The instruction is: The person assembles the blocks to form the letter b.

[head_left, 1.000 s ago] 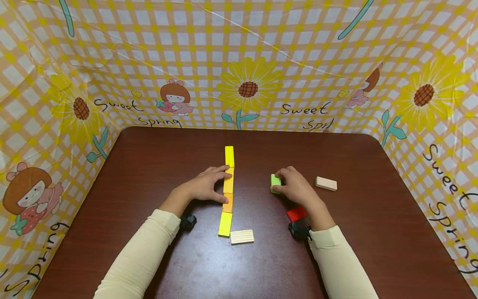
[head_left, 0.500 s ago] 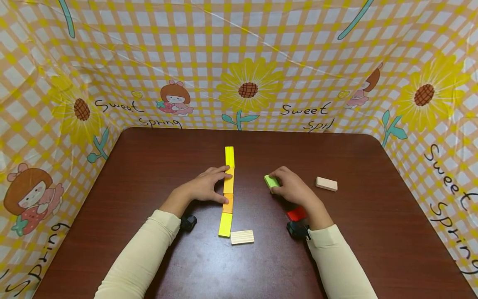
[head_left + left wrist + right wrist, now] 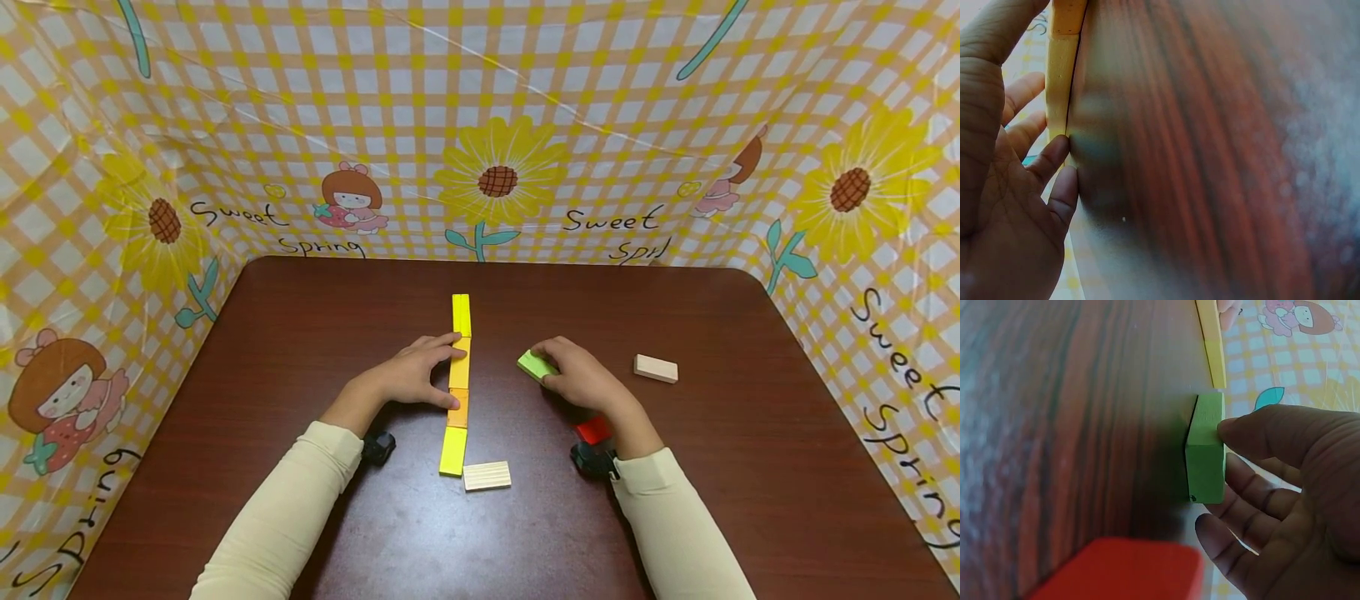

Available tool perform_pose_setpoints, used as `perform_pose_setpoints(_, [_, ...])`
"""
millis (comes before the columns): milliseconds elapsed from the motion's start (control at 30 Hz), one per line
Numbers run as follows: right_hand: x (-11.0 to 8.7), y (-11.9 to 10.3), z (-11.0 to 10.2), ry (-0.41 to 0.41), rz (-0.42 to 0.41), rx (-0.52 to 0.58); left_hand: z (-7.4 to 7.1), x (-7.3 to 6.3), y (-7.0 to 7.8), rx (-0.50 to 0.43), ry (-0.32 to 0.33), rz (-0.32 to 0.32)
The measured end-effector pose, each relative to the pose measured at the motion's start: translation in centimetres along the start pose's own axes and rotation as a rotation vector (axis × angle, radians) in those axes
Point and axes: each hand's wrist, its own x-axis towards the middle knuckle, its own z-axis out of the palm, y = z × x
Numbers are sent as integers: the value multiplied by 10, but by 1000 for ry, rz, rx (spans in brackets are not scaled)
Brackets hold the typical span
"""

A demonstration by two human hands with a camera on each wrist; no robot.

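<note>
At frame centre, the right hand (image 3: 581,375) pinches a lime-green wooden block (image 3: 534,364), best moved low and level; the left hand (image 3: 408,375), fingers spread wide, touches a straight yellow-orange wooden block row (image 3: 460,371).

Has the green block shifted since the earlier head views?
Yes. In the head view, the green block, held by the right hand, has moved left, closer to the unmoved row of yellow and orange blocks.

The head view looks forward and down from high, across the table (image 3: 750,500) to the far cloth (image 3: 420,67); the left wrist view sits low and close at the left hand (image 3: 408,373), facing far; the right wrist view, equally near, faces far past the red block (image 3: 1129,572), sharing the green block (image 3: 532,365) with the head view
</note>
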Motion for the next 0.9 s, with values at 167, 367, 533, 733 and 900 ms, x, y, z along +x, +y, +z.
perform_pose_setpoints(167, [2,-5,0,-20,8,-9,0,0,0,2,-3,-3])
perform_pose_setpoints(367, [6,-9,2,-32,-26,-7,0,0,0,2,-5,-4])
perform_pose_setpoints(533, [9,-13,4,-48,-26,15,0,1,0,3,-5,-9])
perform_pose_setpoints(733, [14,-17,7,-69,-24,18,0,1,1,15,-5,-8])
perform_pose_setpoints(900, [19,-21,9,-95,-35,22,0,1,1,9,-5,-14])
